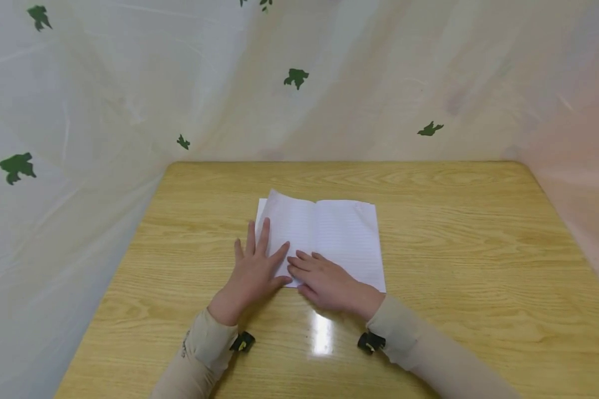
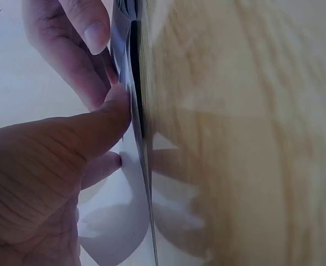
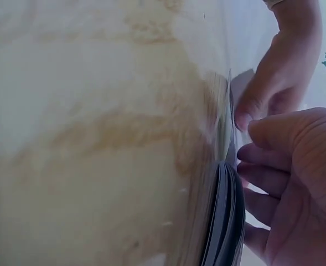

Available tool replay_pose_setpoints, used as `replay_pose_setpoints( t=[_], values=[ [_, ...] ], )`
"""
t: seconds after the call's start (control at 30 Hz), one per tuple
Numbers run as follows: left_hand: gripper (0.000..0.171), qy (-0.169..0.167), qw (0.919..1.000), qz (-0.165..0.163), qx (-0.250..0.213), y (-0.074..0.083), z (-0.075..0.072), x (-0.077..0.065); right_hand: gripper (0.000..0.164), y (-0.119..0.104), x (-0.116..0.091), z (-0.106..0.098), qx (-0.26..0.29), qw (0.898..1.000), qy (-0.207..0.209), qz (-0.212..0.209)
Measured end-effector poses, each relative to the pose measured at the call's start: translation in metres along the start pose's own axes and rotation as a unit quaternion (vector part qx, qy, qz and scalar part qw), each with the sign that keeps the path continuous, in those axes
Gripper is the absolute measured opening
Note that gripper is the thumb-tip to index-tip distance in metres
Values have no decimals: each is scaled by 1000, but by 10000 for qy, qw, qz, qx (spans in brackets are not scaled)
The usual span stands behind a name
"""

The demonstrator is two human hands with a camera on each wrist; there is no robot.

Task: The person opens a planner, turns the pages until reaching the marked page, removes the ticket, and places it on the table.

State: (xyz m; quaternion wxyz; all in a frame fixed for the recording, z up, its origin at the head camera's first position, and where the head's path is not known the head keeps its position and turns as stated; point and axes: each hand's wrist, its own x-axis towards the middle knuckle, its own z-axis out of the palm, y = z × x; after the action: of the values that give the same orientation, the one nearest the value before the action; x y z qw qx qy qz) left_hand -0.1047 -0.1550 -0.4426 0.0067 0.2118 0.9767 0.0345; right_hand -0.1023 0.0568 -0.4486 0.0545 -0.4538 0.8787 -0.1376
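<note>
A lined notebook (image 1: 341, 233) lies spread on the table, its left leaf (image 1: 289, 216) curling up at the far outer corner. My left hand (image 1: 254, 271) rests on the left page with its fingers spread. In the left wrist view the left thumb (image 2: 110, 119) touches the page near the notebook's near edge. My right hand (image 1: 329, 282) lies across the lower middle of the notebook, fingertips on the left page close to the left thumb. From the right wrist view, the stacked pages (image 3: 223, 216) bulge beside the right fingers (image 3: 262, 180), which are extended and slightly bent.
The wooden table (image 1: 454, 238) extends around the notebook on all sides. A pale curtain (image 1: 359, 83) with green leaf-like shapes hangs behind and beside it. Small black devices (image 1: 371, 342) sit at both wrists.
</note>
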Motion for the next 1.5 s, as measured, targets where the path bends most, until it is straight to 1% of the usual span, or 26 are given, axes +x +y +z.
replay_pose_setpoints(
  t=[0.1,0.2,0.33,0.43,0.57,0.67,0.73,0.8,0.93,1.03,1.1,1.17,1.27,1.37,1.5],
  values=[
    [77,-243,9997,-100,24,1,-2,0,46,2,-2,0,71,9999,140,-69],
    [81,-365,9991,-184,56,2,-4,0,44,4,-4,-1,259,9992,293,-81],
    [82,-441,9987,-232,74,2,-4,1,41,7,-7,-5,619,9957,691,9],
    [81,-538,9983,-207,62,1,-4,1,39,12,-10,-7,689,9920,1040,174],
    [81,-710,9973,-154,-66,0,-4,0,39,22,-13,-13,612,9858,1435,615],
    [81,-812,9962,-126,-271,-1,-3,0,41,36,-13,-19,527,9782,1686,1092],
    [81,-865,9954,-96,-398,-2,-3,0,45,46,-12,-24,440,9722,1767,1470],
    [81,-885,9947,-29,-516,-3,-2,0,48,57,-12,-29,385,9654,1763,1884],
    [80,-876,9939,105,-663,-4,0,1,57,79,-12,-38,313,9524,1665,2534],
    [80,-909,9929,138,-757,-5,1,1,65,95,-10,-40,378,9442,1481,2917],
    [80,-937,9921,158,-817,-5,2,1,71,102,-10,-42,472,9391,1284,3151],
    [80,-972,9912,161,-882,-6,2,1,74,108,-9,-43,515,9361,1105,3301],
    [81,-997,9902,161,-959,-7,3,1,75,116,-8,-43,446,9366,909,3353],
    [81,-993,9896,160,-1033,-7,3,0,74,122,-7,-43,352,9384,796,3344],
    [81,-986,9893,173,-1065,-8,3,-1,73,128,-6,-44,444,9358,681,3429]
  ],
)
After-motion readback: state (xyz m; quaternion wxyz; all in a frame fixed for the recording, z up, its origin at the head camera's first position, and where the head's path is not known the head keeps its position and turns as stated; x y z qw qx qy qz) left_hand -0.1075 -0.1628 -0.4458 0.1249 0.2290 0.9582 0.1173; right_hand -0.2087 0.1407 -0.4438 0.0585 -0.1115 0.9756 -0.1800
